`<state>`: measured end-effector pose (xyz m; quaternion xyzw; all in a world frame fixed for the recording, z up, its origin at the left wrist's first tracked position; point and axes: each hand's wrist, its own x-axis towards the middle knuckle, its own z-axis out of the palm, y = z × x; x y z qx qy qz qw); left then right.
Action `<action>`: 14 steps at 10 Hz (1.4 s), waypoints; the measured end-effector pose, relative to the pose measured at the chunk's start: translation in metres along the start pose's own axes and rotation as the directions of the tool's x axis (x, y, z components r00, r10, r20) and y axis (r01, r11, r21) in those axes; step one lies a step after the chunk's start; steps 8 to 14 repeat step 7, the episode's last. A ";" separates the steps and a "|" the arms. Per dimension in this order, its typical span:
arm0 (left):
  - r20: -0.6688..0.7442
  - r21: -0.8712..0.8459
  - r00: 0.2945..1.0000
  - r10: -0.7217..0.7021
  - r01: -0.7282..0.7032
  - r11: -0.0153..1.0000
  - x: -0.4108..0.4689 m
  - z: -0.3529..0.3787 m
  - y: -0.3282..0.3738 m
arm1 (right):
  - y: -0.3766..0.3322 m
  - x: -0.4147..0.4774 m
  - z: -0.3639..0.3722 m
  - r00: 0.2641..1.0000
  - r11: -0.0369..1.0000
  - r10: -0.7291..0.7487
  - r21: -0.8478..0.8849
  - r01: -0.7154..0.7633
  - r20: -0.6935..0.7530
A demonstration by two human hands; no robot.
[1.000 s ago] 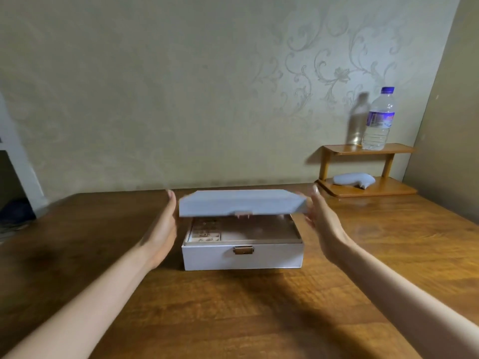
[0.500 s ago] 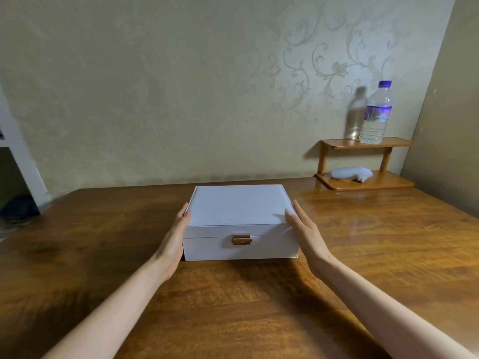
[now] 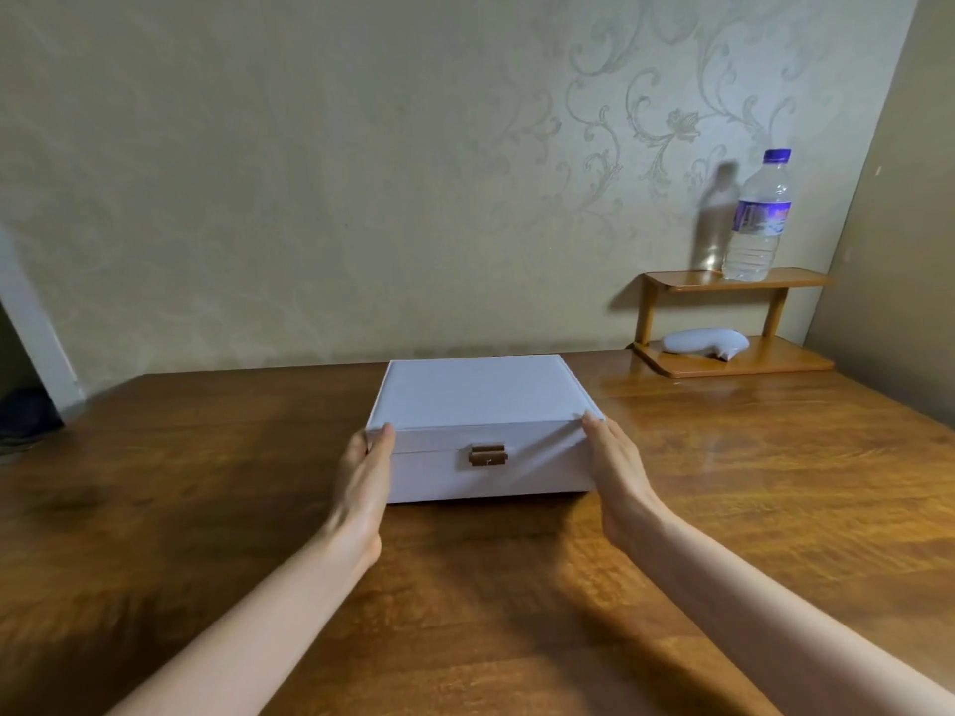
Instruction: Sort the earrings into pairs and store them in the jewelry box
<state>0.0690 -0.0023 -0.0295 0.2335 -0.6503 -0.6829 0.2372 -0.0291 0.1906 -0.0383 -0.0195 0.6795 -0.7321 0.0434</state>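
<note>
Head view. A white jewelry box (image 3: 480, 400) sits on the wooden bench (image 3: 206, 509), lid down, directly between the two hands. A brass-coloured clasp (image 3: 487, 455) is on its front face, about midway between the hands. Whether the clasp is latched cannot be told.

The left hand (image 3: 362, 488) lies flat against the box's left front corner, fingers straight and together. Its thumb tip rests on the lid's front edge. Nothing is gripped; it only touches.

The right hand (image 3: 617, 472) lies against the right front corner with the palm turned inward to the box and the fingers straight. Its fingertips reach the lid's corner. It touches too, with no curl round anything.

Both forearms are bare and run in from the near edge of the frame over the bench top.

Well beyond the right hand and off to its right, a small two-tier wooden shelf (image 3: 734, 279) stands on the bench in the corner of the room. A water bottle (image 3: 757, 219) with a blue cap and label stands upright on the upper tier. A pale rounded object (image 3: 705, 341) lies on the lower tier; its kind cannot be told.

Beyond both hands, behind the box, is a wall (image 3: 310, 173) with a faint scroll pattern.
</note>
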 end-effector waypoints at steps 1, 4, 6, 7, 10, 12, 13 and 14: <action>0.037 0.026 0.999 -0.003 0.002 1.000 0.035 0.018 0.010 | -0.012 0.044 0.007 0.999 0.999 0.029 -0.043 -0.030 -0.023; 0.263 0.069 0.957 -0.127 0.112 0.991 0.137 0.059 0.019 | -0.026 0.157 0.022 0.999 0.990 0.045 -0.136 -0.045 0.003; 0.271 0.001 0.956 -0.113 0.117 0.993 0.164 0.063 0.011 | -0.022 0.180 0.030 1.000 0.985 0.019 -0.170 -0.021 -0.014; 0.204 -0.021 0.976 -0.072 0.078 0.997 0.154 0.063 0.013 | -0.023 0.170 0.032 0.998 0.969 -0.025 -0.247 0.010 -0.057; 0.204 -0.021 0.976 -0.072 0.078 0.997 0.154 0.063 0.013 | -0.023 0.170 0.032 0.998 0.969 -0.025 -0.247 0.010 -0.057; 0.204 -0.021 0.976 -0.072 0.078 0.997 0.154 0.063 0.013 | -0.023 0.170 0.032 0.998 0.969 -0.025 -0.247 0.010 -0.057; 0.204 -0.021 0.976 -0.072 0.078 0.997 0.154 0.063 0.013 | -0.023 0.170 0.032 0.998 0.969 -0.025 -0.247 0.010 -0.057; 0.204 -0.021 0.976 -0.072 0.078 0.997 0.154 0.063 0.013 | -0.023 0.170 0.032 0.998 0.969 -0.025 -0.247 0.010 -0.057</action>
